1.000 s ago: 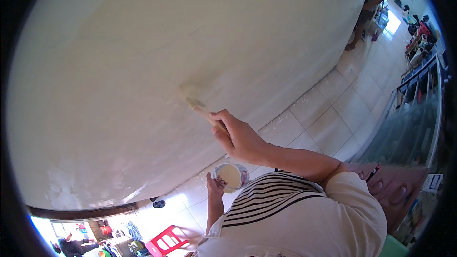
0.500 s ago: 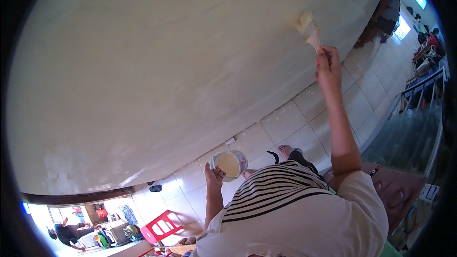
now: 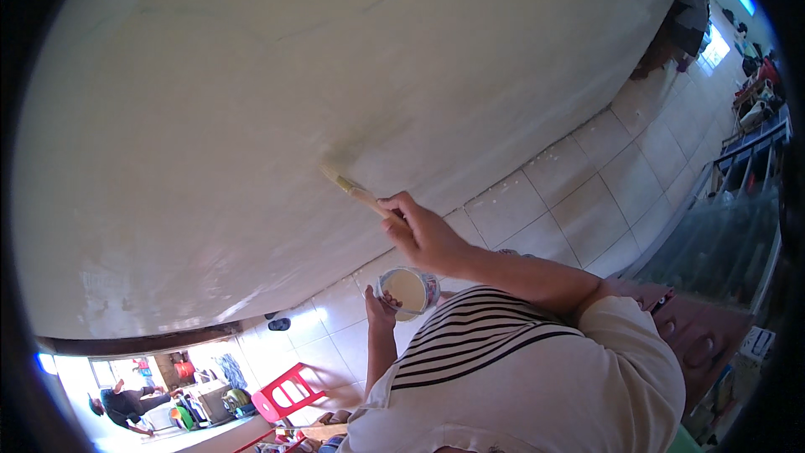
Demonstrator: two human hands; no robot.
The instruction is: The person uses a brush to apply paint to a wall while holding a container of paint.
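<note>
My right hand [image 3: 419, 232] is closed round the handle of a flat paintbrush [image 3: 356, 192]. Its pale bristles meet or nearly touch the cream wall [image 3: 218, 117], beside a darker smudge that may be a shadow or wet paint. Lower down, my left hand [image 3: 382, 306] grips the rim of a small round paint bucket [image 3: 408, 292], thumb outside and fingertips curled inside. Cream paint fills part of the bucket, which I hold in front of my striped shirt.
Pale floor tiles [image 3: 579, 184] run along the wall's foot. A red plastic stool [image 3: 288, 393] lies at the lower left, with a dark sandal [image 3: 279, 324] nearby. Beyond a doorway, another person [image 3: 126, 405] is bent over. A glass-topped piece [image 3: 713, 235] stands at the right.
My right hand has swept the brush from the upper right of the wall down and left, toward the middle. My left hand and the bucket have barely moved.
</note>
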